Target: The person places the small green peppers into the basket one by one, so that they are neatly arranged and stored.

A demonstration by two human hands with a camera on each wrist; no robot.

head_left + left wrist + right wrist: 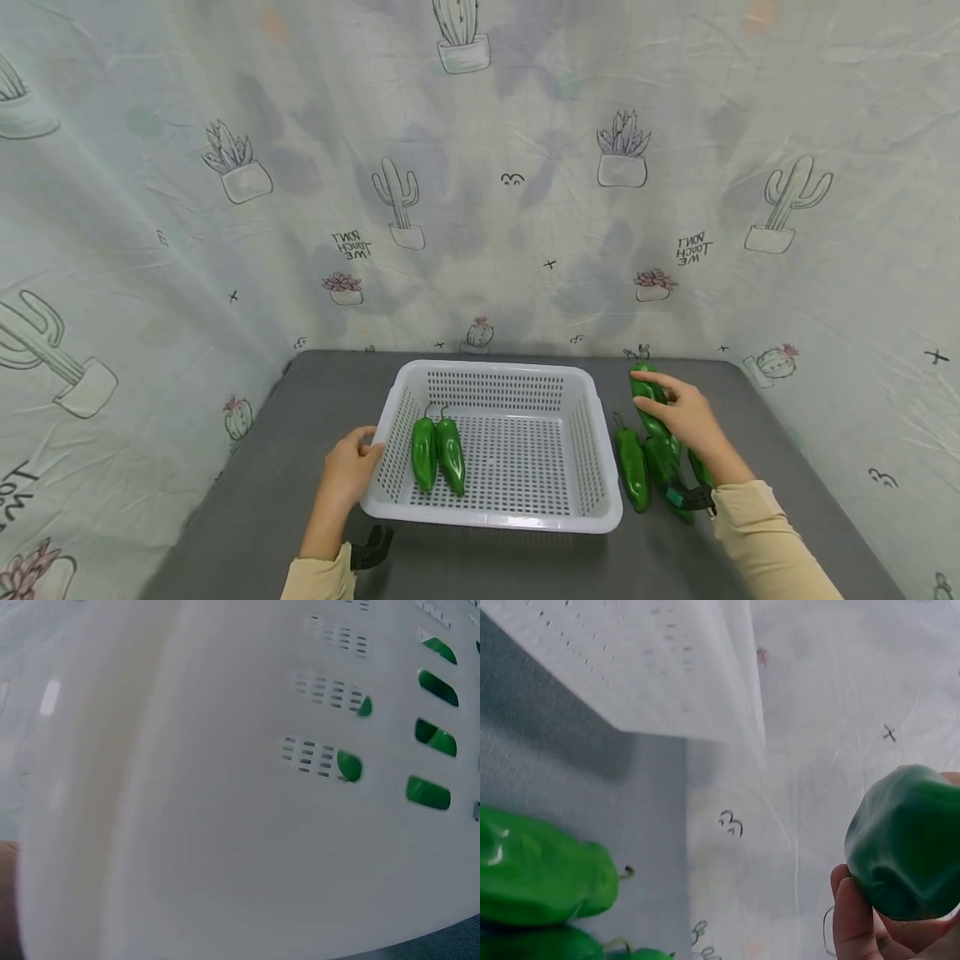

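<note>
A white plastic basket (495, 522) with slotted walls stands mid-table in the head view. Two green chili peppers (451, 457) lie side by side in its left part. At the basket's left rim, my left hand (349, 467) grips the edge; the outer wall (225, 825) fills the left wrist view. To the right of the basket, my right hand (688, 417) holds a green chili pepper (647, 390) between thumb and fingers. That pepper (907, 847) appears end-on in the right wrist view, above the tabletop.
Several more green chili peppers (632, 468) lie on the dark grey table (315, 392) right of the basket, partly hidden under my right forearm. A pale cloth (525, 225) printed with cacti hangs behind the table and along both sides.
</note>
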